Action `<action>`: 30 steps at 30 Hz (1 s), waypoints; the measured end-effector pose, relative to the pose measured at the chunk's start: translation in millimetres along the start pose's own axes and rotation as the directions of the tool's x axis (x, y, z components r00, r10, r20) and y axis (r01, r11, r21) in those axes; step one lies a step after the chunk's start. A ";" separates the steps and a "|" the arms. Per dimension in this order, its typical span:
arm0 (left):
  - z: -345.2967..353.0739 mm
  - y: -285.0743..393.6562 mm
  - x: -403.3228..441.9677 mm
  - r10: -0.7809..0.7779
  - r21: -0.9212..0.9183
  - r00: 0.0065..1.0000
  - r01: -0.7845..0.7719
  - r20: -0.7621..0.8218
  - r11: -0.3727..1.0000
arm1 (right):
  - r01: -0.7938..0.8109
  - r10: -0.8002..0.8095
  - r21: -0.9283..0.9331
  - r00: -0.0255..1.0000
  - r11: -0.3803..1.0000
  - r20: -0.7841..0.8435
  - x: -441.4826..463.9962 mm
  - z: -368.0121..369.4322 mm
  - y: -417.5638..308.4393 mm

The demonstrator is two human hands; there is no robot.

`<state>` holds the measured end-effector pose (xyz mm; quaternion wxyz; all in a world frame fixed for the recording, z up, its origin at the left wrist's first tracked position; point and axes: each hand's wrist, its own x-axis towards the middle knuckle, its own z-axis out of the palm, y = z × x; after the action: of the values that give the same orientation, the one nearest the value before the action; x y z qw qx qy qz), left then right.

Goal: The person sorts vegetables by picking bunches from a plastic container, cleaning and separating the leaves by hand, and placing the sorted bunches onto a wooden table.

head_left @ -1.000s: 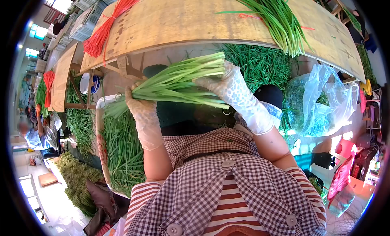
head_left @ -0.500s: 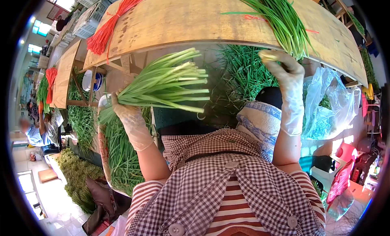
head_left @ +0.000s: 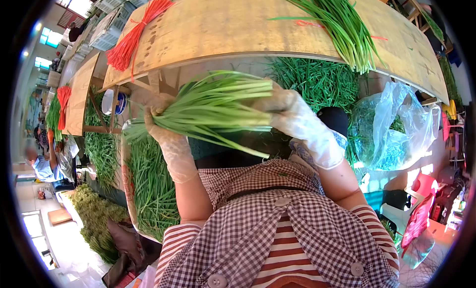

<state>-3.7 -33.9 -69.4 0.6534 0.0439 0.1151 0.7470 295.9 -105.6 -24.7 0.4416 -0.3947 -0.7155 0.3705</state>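
Observation:
My gloved left hand [head_left: 166, 132] is wrapped round a bunch of long green stalks [head_left: 213, 107] near its leafy end. The pale stalk ends point to the right, in front of my body. At those ends is my gloved right hand [head_left: 292, 114], its fingers blurred by motion and partly behind the stalks; it touches them, but its grip is unclear. Below my left hand, a long container [head_left: 126, 179] holds loose green leaves [head_left: 153, 189]. Another green bunch [head_left: 342, 30] lies on the wooden table [head_left: 223, 25], with a red tie under it.
Red ties [head_left: 136, 35] lie at the table's left. Green leaves [head_left: 317, 82] are heaped below the table, beside a clear plastic bag [head_left: 396, 124]. A white bucket [head_left: 113, 102] stands at the left. Farther left sits a person [head_left: 44, 166]. A red chair [head_left: 421, 189] is at the right.
My right hand was raised apart at the right half a second ago and has come back left to the pale stalk ends. My left hand has kept its hold on the bunch.

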 end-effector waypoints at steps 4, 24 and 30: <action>8.8 7.5 -7.8 0.136 -0.133 0.978 -0.116 0.155 0.984 | 0.280 -0.313 0.785 0.943 0.553 -0.116 -20.3 -42.8 -5.7; 34.8 8.2 -13.0 0.152 -0.407 0.829 0.097 0.538 0.908 | -0.133 0.047 -0.149 0.877 0.980 -0.478 -26.7 -35.1 -56.6; 38.9 -2.1 -11.6 0.136 -0.458 0.852 0.132 0.506 0.879 | -0.299 0.254 -0.157 0.933 0.941 -0.256 -23.5 -20.7 -37.3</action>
<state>8.4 -40.6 -31.1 0.6493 0.0835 -0.2545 0.7118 313.2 -138.3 7.0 0.4247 -0.5734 -0.6286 0.3092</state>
